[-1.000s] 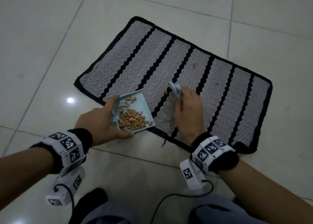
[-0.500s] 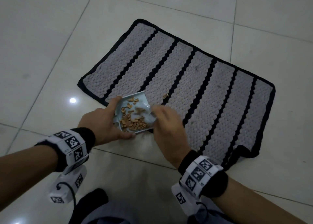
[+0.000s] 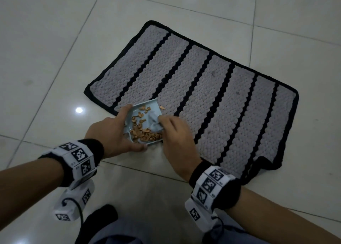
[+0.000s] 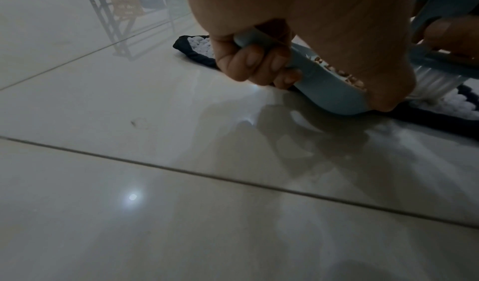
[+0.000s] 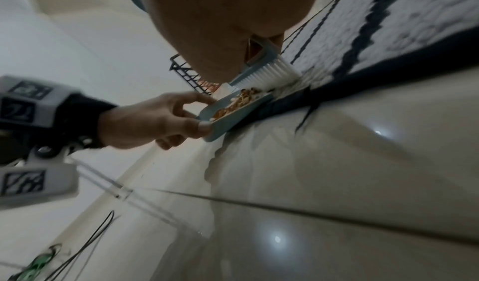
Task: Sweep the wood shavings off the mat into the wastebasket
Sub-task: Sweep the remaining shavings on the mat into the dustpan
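Observation:
A grey mat (image 3: 203, 96) with black stripes and a black border lies on the tiled floor. At its near left edge sits a light blue dustpan (image 3: 147, 107) with a heap of brown wood shavings (image 3: 145, 135) inside. My left hand (image 3: 114, 131) grips the pan's handle, fingers (image 4: 259, 62) curled round it. My right hand (image 3: 173, 133) holds a small blue brush (image 3: 154, 123), its white bristles (image 5: 269, 74) down at the pan's mouth on the mat. One loose shaving (image 3: 162, 107) lies on the mat just beyond the pan's lip.
Glossy tiles (image 3: 55, 59) surround the mat. A black wire basket or rack (image 5: 186, 72) stands on the floor beyond the mat's far left; I cannot tell which. The mat's near right corner (image 3: 265, 162) is curled. My knees (image 3: 110, 232) and a cable are at the bottom edge.
My right hand has swept the brush from the mat's middle leftward to the dustpan's mouth. The left hand and the pan have stayed in place.

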